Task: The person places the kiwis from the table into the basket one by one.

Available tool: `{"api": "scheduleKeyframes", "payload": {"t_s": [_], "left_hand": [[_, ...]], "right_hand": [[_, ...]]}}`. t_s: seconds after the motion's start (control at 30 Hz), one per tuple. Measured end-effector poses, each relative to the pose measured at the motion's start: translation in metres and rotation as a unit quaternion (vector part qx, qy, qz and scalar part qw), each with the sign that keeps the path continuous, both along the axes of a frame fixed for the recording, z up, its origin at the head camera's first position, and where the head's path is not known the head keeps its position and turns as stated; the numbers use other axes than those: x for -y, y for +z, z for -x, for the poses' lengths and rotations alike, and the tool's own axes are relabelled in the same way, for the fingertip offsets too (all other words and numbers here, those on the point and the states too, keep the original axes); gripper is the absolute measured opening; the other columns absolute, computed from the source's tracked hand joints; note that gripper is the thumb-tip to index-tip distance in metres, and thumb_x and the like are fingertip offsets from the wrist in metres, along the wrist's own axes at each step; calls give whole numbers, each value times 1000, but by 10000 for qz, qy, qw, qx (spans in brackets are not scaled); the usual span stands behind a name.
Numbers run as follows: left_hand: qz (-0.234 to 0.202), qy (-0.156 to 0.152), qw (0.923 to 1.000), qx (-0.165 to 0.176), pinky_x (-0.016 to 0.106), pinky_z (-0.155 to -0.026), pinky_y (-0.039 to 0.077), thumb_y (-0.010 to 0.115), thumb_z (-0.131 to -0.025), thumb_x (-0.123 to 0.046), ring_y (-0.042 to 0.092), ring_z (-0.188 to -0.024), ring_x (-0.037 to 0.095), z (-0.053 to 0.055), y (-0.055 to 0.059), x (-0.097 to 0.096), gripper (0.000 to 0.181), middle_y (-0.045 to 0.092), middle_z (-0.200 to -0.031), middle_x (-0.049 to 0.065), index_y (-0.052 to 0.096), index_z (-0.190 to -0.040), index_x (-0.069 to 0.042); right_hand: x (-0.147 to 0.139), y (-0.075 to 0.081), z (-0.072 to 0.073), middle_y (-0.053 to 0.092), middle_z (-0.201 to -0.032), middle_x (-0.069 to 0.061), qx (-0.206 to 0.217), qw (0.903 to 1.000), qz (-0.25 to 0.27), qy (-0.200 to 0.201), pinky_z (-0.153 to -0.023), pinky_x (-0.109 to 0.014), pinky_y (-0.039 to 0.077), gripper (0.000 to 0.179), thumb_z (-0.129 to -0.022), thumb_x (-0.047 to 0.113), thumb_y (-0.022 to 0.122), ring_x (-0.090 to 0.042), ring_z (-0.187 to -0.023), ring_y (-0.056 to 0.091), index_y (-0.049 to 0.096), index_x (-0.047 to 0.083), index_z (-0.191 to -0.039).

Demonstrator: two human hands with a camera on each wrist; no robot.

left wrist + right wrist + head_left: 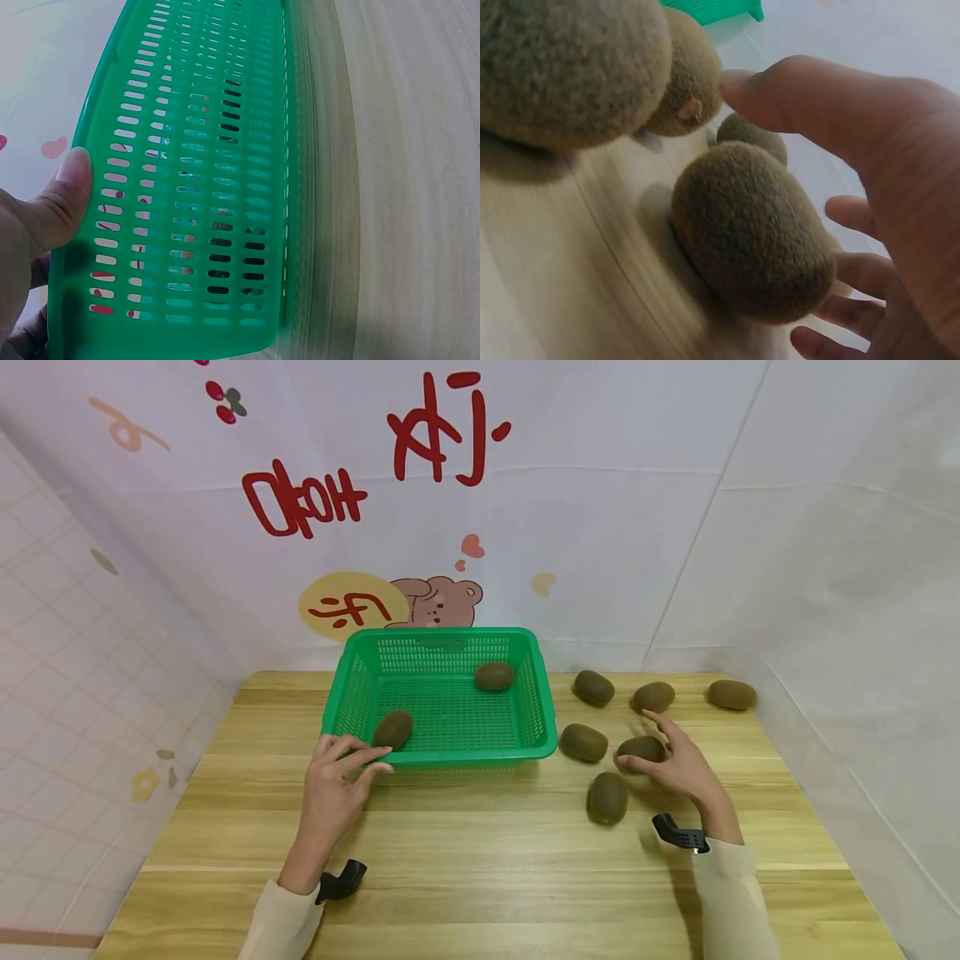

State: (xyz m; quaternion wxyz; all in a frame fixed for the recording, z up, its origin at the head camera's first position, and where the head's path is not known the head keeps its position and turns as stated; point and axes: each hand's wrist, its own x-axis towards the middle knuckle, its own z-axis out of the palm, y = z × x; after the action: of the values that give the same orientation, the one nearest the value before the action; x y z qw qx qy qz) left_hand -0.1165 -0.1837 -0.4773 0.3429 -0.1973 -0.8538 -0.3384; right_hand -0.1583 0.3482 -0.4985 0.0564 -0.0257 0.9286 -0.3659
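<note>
Cream sleeves [281, 927] lie nearest, the left hand [333, 785] pinching the near-left rim of the green basket [465, 759], which holds two kiwis [393, 729]. Further right, the right hand [682, 767] stands with thumb and fingers spread around a kiwi on the table [487, 860], likely light, firm with slight give, fuzzy enough not to slip, bruisable, best taken across its middle. Three kiwis [584, 742] crowd its left, one sits just behind near the fingertips, another lies well apart at far right.
</note>
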Motion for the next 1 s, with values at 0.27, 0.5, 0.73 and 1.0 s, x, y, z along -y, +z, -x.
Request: {"api": "scheduleKeyframes", "payload": {"t_s": [0.27,0.5,0.73,1.0], "left_hand": [[-49,-12,10000,20,29,-76,39,92,-65,-7,47,-82,22,0,0,1,31,69,-84,5,84,-95,-9],[-92,-22,9999,43,30,-75,39,92,-64,-6,47,-82,22,0,0,0,32,68,-83,5,85,-95,-10],[-79,-21,10000,26,30,-76,39,92,-62,-4,48,-82,23,0,0,1,34,69,-84,5,85,-95,-10],[-121,-53,9999,47,30,-76,39,92,-63,-2,47,-82,22,1,-1,0,35,68,-83,5,85,-95,-10]], "right_hand": [[-8,-1,-5,39,-160,-24,305,9995,85,-18,-106,-68,41,100,-83,55,82,-54,-141,40,35,12,-160],[-12,-3,-6,52,-149,-21,159,9998,119,-3,-97,-46,53,82,-83,48,85,-47,-127,59,51,11,-148],[-12,-5,-5,56,-145,-20,41,10000,53,-36,-93,-39,54,77,-83,48,85,-45,-123,63,55,11,-144],[-14,-4,-5,56,-144,-20,65,9999,88,-111,-88,-30,54,78,-83,50,85,-45,-123,63,55,11,-144]]}}
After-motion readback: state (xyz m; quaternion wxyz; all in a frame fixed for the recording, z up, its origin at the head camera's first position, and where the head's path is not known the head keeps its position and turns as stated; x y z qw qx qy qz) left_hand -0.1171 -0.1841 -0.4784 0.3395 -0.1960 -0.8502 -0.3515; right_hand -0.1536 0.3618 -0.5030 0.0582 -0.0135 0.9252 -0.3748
